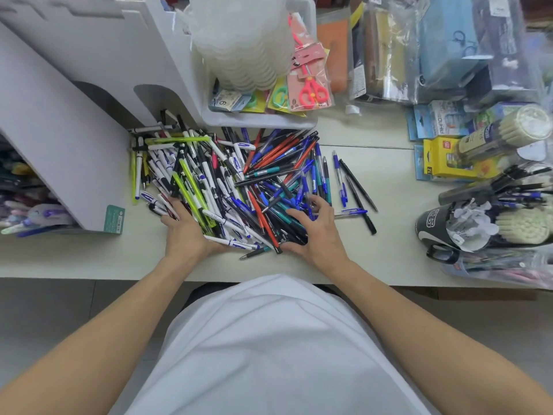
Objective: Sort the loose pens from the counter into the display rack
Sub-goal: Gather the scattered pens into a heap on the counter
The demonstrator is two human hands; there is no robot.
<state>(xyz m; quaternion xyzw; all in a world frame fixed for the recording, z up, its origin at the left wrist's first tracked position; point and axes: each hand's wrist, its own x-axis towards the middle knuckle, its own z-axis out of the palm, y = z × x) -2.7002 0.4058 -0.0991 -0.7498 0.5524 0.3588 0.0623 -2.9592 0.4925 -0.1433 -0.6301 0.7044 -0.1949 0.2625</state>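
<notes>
A big heap of loose pens (233, 181), white, blue, black, red, teal and neon yellow, covers the middle of the pale counter (389, 250). My left hand (185, 229) rests at the heap's near left side with its fingers stretched flat among white pens, and some pens lie across its thumb side. My right hand (314, 232) sits on the near right side, fingers curled over dark and teal pens and thumb at their near ends. The white display rack (74, 130) stands at the left, its lower slots holding pens (27, 187).
A few stray pens (356, 187) lie right of the heap. Behind it stands a white bin (260, 121) with scissors packs (311, 91) and stacked clear tubs (245, 40). Packaged stationery, a yellow box (446, 157) and a black mug (434, 232) crowd the right side.
</notes>
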